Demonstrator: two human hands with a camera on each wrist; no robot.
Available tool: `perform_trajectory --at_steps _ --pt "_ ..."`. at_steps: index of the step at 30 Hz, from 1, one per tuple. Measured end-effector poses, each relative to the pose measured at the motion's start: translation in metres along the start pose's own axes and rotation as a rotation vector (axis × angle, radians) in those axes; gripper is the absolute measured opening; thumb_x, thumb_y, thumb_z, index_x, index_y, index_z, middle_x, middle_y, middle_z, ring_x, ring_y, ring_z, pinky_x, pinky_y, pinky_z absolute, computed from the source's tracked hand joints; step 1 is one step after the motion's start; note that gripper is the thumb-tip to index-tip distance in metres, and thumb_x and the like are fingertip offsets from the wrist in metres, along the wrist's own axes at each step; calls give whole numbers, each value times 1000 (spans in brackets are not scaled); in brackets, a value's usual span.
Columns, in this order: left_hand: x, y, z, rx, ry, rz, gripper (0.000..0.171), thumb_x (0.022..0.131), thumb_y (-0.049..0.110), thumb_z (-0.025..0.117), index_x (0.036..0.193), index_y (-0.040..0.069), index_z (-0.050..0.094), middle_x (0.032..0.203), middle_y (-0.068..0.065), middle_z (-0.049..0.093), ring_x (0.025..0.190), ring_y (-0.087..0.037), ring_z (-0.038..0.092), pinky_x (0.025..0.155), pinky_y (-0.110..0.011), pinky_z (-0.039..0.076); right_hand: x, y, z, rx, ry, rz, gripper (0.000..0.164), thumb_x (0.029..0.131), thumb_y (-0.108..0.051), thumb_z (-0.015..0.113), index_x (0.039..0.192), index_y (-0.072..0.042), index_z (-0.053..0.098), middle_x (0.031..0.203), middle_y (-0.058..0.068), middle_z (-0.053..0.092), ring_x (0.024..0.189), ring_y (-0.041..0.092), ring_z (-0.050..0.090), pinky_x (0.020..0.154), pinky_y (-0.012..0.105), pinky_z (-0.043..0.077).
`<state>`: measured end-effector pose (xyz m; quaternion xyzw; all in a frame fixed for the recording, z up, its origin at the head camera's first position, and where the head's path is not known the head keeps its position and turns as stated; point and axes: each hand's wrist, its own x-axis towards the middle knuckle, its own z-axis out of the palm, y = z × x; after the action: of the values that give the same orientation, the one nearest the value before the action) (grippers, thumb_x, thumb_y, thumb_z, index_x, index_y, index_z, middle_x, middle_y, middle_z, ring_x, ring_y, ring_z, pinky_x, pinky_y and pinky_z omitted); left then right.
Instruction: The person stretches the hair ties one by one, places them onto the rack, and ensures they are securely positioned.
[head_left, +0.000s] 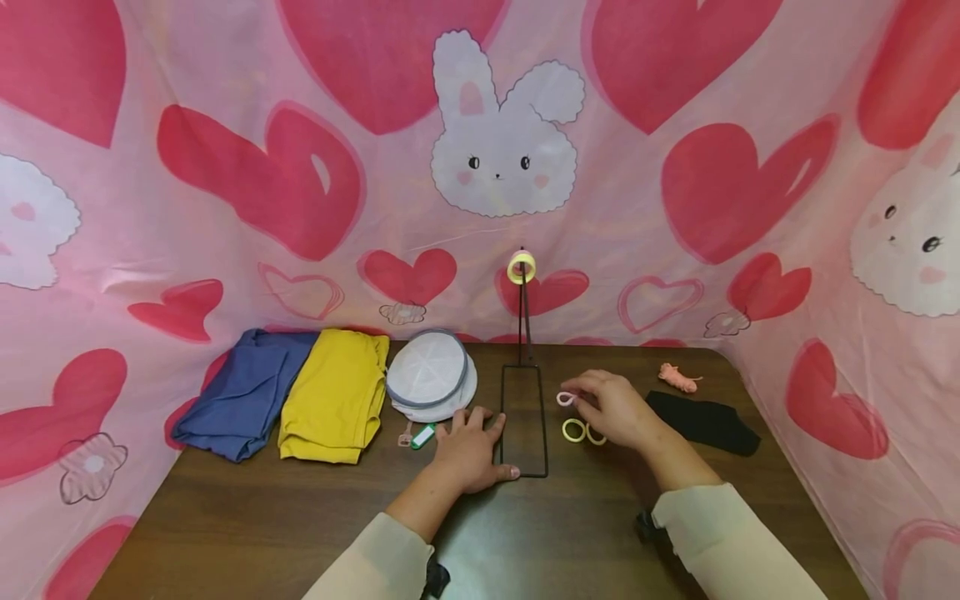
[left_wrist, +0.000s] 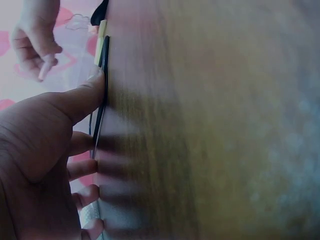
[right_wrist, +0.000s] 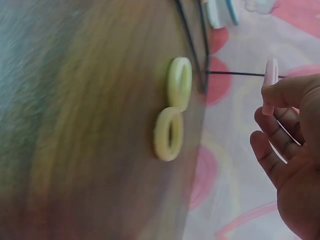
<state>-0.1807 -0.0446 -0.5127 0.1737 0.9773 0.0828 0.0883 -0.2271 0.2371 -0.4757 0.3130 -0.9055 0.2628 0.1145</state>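
Observation:
A black wire stand (head_left: 543, 421) with a rectangular base and upright rod stands mid-table. Yellow and pink rings (head_left: 511, 268) hang at its top. My left hand (head_left: 467, 457) rests on the left side of the base, fingers spread, the thumb on the front corner. Between thumb and fingertips my right hand (head_left: 617, 410) pinches a pink hair-tie-like ring (right_wrist: 270, 72), held above the table right of the base. Below that hand lie two yellow rings, a paler one (right_wrist: 173, 85) and a deeper yellow one (right_wrist: 160, 135), touching in the right wrist view.
To the left lie folded blue cloth (head_left: 247, 392), folded yellow cloth (head_left: 333, 400) and a round white mesh item (head_left: 427, 371). A green tag (head_left: 423, 436) is near my left fingers. Black cloth (head_left: 705, 422) and a coral yarn bundle (head_left: 678, 378) lie right. Patterned fabric walls enclose the table.

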Motion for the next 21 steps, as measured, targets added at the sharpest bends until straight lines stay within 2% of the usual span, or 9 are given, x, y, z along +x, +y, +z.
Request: perform_trajectory --at_steps 4,11,21 --pt "0 0 -1 -5 -3 -1 94 84 75 68 160 26 44 154 -5 40 139 -36 33 98 -63 35 4 -11 -9 -9 47 -38 28 88 1 74 115 -7 78 106 0 73 93 15 68 80 39 57" --pt "2 -1 0 2 -5 -6 94 83 75 69 160 27 43 155 -5 40 139 -37 33 98 -63 35 11 -28 -23 -7 146 -162 28 84 3 75 110 -7 79 103 0 74 91 15 68 76 38 57" --pt "1 -1 2 3 8 1 95 82 76 69 160 26 44 154 -4 40 138 -37 34 96 -63 35 21 -57 -44 7 241 -271 25 84 -2 80 108 -10 79 104 -1 75 96 16 70 82 28 56"
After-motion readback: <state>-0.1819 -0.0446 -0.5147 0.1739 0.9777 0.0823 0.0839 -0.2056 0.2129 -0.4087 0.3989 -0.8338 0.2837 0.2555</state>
